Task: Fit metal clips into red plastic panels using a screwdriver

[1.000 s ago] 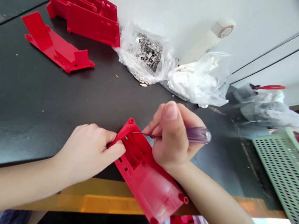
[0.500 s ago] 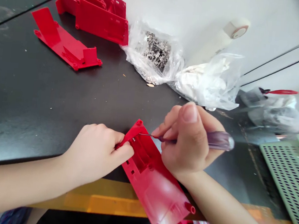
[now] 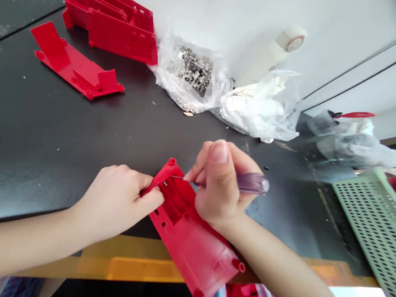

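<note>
Left hand (image 3: 114, 201) clenches one end of a red plastic housing (image 3: 192, 246), apparently to keep it from shifting, while I pinch a purple-handled screwdriver (image 3: 250, 183) in the right hand (image 3: 220, 183), its thin shaft at a tiny metal spring (image 3: 165, 183). The housing lies hollow side up, overhanging the tabletop (image 3: 44, 143) edge.

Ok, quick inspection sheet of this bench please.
Surface: black workbench, yellow strip along its near edge.
Job's things: red plastic housing; purple-handled screwdriver, tip at a tiny metal part in the housing.
Clutter: stacked red housings, loose red panel, plastic bag of metal parts, bag of white items.
Hands: left hand grips the housing; right hand holds the screwdriver.
Cables: nothing seen.
Surroundings: white wall, green perforated crate.
</note>
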### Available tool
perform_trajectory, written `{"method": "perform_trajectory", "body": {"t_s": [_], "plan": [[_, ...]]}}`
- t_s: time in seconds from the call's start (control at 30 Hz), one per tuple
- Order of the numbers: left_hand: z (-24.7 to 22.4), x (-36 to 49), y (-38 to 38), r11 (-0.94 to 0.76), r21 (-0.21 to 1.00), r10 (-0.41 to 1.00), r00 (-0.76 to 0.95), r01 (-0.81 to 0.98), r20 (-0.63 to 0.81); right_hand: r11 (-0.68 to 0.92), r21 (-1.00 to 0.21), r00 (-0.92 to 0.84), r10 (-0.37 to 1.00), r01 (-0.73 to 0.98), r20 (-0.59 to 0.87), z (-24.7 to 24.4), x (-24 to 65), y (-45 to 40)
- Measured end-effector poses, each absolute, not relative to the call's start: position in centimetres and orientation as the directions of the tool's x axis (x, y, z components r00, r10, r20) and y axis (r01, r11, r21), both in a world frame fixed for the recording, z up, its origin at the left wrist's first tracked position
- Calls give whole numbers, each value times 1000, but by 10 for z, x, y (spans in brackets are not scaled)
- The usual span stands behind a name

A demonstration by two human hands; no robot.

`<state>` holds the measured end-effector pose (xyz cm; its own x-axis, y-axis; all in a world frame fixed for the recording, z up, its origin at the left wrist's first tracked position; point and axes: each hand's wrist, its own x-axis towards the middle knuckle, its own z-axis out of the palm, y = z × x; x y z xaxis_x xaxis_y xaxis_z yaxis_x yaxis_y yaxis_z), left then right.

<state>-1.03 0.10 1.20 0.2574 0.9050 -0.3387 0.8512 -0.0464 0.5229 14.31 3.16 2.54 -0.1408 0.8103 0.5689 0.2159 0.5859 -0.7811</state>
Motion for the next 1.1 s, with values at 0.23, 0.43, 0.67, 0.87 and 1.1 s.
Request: {"method": "perform_trajectory", "body": {"t_s": [0.23, 0.43, 0.67, 0.87, 1.1], "plan": [[8, -12, 0, -35, 509, 913, 234, 860, -333, 656, -731, -79, 752, 189, 655, 30, 139, 34], [8, -11, 0, -42, 508, 911, 242, 860, -334, 593, -794, -11, 802, 136, 597, 23, 137, 36], [6, -11, 2, -29, 506, 911, 231, 862, -342, 594, -791, -14, 801, 150, 599, 25, 137, 36], [11, -11, 2, -13, 496, 906, 220, 868, -361, 580, -777, -73, 810, 244, 582, 35, 139, 39], [9, -11, 1, -13, 519, 912, 223, 855, -344, 552, -811, -26, 829, 193, 558, 26, 139, 39]]}}
